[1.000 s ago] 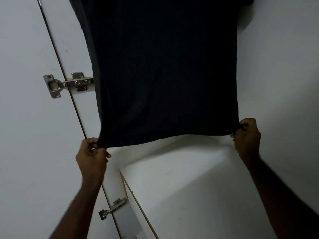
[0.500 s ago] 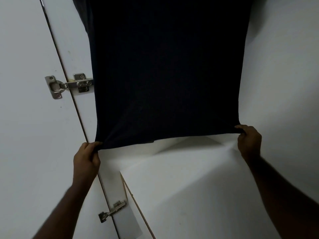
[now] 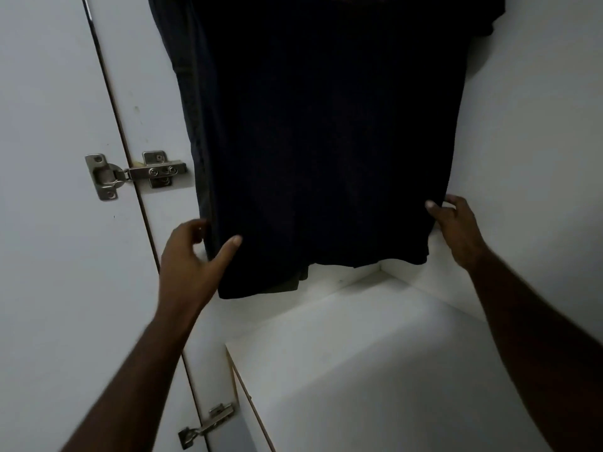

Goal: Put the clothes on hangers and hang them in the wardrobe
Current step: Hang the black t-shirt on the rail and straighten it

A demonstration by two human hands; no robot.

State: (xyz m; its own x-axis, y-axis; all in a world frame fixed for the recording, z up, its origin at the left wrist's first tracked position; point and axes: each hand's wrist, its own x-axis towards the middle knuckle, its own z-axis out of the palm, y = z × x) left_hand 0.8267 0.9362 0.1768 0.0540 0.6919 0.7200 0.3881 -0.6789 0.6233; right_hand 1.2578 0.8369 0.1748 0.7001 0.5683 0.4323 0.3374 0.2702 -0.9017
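A dark navy T-shirt [image 3: 319, 141] hangs inside the white wardrobe, its top cut off by the frame, so no hanger shows. The hem hangs loose and uneven. My left hand [image 3: 192, 256] is at the shirt's lower left edge, with the thumb lying straight on the front of the cloth and the fingers spread beside the edge. At the lower right edge is my right hand [image 3: 453, 226], thumb tip on the front and fingers loose behind the edge. Neither hand pulls the cloth taut.
The open wardrobe door [image 3: 49, 223] stands on the left, with a metal hinge [image 3: 133, 174] at mid height and a second hinge [image 3: 205, 425] lower down. A white shelf [image 3: 375, 370] lies below the shirt. The wardrobe's white wall [image 3: 538, 141] closes in the right side.
Both hands let go of the hem corners they had pinched and stretched, and moved up to the shirt's side edges. The hem has dropped slack.
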